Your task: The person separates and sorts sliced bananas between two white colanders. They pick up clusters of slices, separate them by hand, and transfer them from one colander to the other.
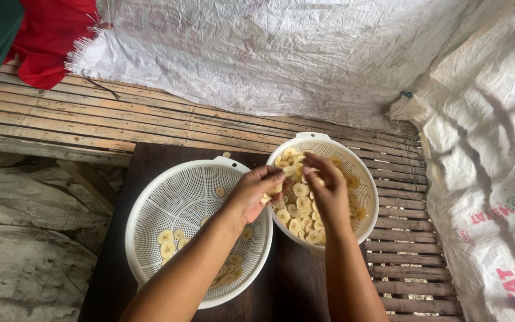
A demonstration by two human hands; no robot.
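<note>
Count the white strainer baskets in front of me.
2: the left basket under the left hand, nearly empty; the right basket under the right hand, holding more banana slices.

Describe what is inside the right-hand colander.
The right colander holds a heap of pale yellow banana slices. Both hands, left hand and right hand, cover part of the heap, hiding the slices beneath.

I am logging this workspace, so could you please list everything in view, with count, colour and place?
Colanders: two, white; left colander and right colander side by side on the board.
Banana slices: many, pale yellow; most in the right colander, fewer in the left.
Board: one, dark brown, under the colanders.
Slatted platform: one, light wood.
Woven sheeting: white, behind and at right.
Red cloth: one, top left.
Left hand: holding slices.
Right hand: holding slices over the right colander.
</note>
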